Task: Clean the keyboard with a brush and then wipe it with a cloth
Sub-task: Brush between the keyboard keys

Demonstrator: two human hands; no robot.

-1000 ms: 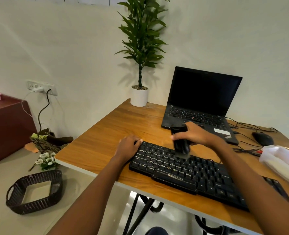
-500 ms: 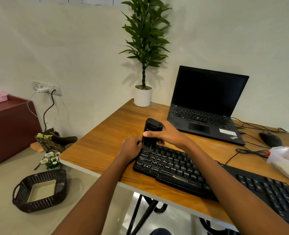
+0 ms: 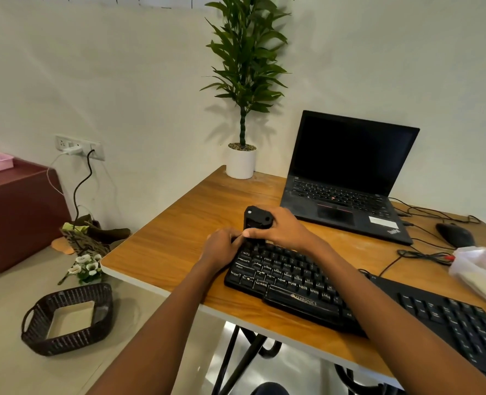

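Right hand clasps the black brush at the keyboard's far-left corner
Brush upright in the grip, its lower end on the keys just beneath the fingers; left hand touches the grip's near side, against the keyboard's left edge; whether it clasps or merely rests, I cannot tell.

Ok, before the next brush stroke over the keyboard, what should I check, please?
1. Right hand grips the black plastic brush: ok.
2. Bristles touching the keys: cannot tell, the hands hide them.
3. Left hand steadies the flat black keyboard at its left end: ok.
4. Keyboard lies flat on the wooden table: ok.
5. Cloth ready: cannot tell; the white bundle at right may be it.
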